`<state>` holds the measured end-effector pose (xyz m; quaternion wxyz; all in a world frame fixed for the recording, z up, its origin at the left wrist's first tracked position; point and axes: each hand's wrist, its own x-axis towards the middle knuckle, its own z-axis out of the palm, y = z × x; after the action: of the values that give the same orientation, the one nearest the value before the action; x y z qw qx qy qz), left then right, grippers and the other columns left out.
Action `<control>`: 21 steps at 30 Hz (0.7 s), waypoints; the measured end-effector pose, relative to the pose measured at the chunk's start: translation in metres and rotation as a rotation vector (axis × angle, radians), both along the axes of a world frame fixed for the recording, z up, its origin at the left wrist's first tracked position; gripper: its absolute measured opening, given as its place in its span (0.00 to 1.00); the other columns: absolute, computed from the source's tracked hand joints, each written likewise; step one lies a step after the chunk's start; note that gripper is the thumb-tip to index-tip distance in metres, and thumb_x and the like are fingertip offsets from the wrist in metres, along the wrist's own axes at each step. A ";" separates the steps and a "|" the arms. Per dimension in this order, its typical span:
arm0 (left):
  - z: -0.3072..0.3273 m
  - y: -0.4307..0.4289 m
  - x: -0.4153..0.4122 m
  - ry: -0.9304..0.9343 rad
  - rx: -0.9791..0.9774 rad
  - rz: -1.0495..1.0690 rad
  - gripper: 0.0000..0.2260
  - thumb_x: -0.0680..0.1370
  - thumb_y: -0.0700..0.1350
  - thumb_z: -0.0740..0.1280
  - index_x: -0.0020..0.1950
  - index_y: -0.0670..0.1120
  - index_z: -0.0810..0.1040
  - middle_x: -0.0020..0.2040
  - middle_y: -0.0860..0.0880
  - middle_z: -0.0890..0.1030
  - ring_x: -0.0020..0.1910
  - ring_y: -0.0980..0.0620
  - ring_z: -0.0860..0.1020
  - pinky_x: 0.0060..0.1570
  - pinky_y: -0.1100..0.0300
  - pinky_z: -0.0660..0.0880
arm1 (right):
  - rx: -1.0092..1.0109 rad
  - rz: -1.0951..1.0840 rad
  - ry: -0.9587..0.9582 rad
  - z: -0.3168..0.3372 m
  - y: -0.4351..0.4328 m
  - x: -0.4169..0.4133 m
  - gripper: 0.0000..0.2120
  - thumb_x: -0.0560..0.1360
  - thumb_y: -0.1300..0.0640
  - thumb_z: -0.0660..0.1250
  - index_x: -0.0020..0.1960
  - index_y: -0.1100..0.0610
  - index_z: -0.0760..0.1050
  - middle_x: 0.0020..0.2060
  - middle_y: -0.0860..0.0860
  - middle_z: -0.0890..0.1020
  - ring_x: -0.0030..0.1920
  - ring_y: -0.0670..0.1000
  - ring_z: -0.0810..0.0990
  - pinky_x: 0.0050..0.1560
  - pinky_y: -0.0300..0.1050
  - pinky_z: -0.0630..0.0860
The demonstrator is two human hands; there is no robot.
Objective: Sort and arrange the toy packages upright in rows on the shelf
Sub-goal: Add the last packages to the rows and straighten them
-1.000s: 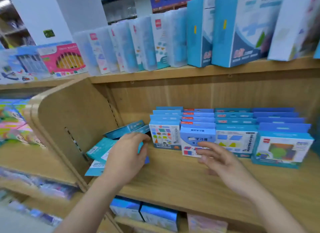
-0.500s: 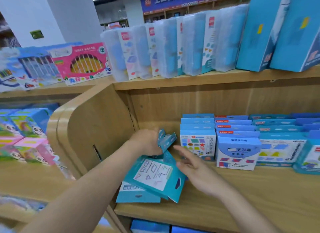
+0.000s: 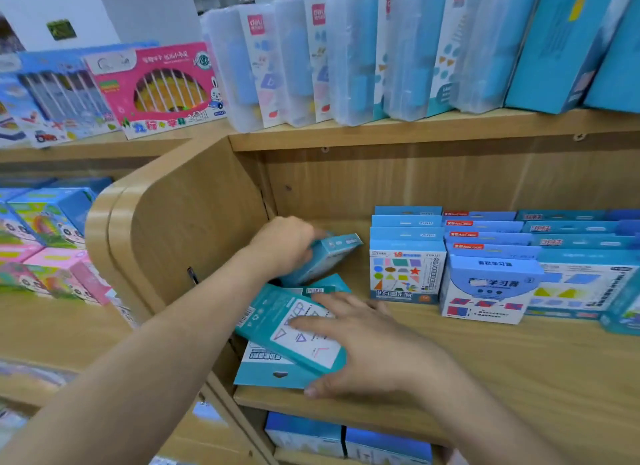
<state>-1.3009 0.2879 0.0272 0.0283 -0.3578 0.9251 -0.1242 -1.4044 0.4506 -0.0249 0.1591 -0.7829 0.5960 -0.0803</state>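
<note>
Done so far: the right part of the shelf [image 3: 485, 378] looks sorted tbh. The shapes row [image 3: 405, 270], the blue row [image 3: 488, 288] and the third row [image 3: 581, 284] all stand upright, faces out, stacked front to back and snug side by side.
Not done: the left corner, between the side panel [image 3: 194, 229] and the shapes row. A few teal packs lie there in a loose heap, none of them standing.
Left hand [image 3: 284, 246]: fingers curled round a teal box [image 3: 325, 256], holding it tilted at the back of the corner, just above the heap.
Right hand [image 3: 374, 343]: fingers fairly straight and spread, laid flat on the top pack [image 3: 263, 312], thumb against its near edge. More pressing than gripping, as far as I can tell.
Top pack: face up and skewed, lying across a bottom pack [image 3: 266, 367] whose hang-tab end points at the shelf's front edge.
Back pack [image 3: 332, 282]: another teal one, flat, just behind those two.
Count: at least four teal ones. Can't tell if more hide underneath.
Progress guess: well past halfway for this shelf, basically one row left to build.
What's left: stand each teal pack up, face out, and line them up in the gap beside the shapes row. The gap looks wide enough for one row, I think.
Far right: cut off by the frame, so no idea there.
</note>
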 end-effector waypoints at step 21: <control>0.062 0.104 0.078 1.424 0.296 0.136 0.13 0.77 0.40 0.66 0.51 0.60 0.77 0.46 0.57 0.81 0.45 0.59 0.80 0.36 0.66 0.76 | -0.080 -0.443 -1.175 0.037 -0.026 -0.010 0.45 0.61 0.28 0.69 0.72 0.42 0.59 0.66 0.44 0.75 0.65 0.48 0.74 0.66 0.56 0.70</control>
<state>-1.2225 0.3917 0.0896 -0.5247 -0.4007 0.7020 0.2669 -1.4144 0.4245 0.0124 0.4104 -0.4714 0.5536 -0.5503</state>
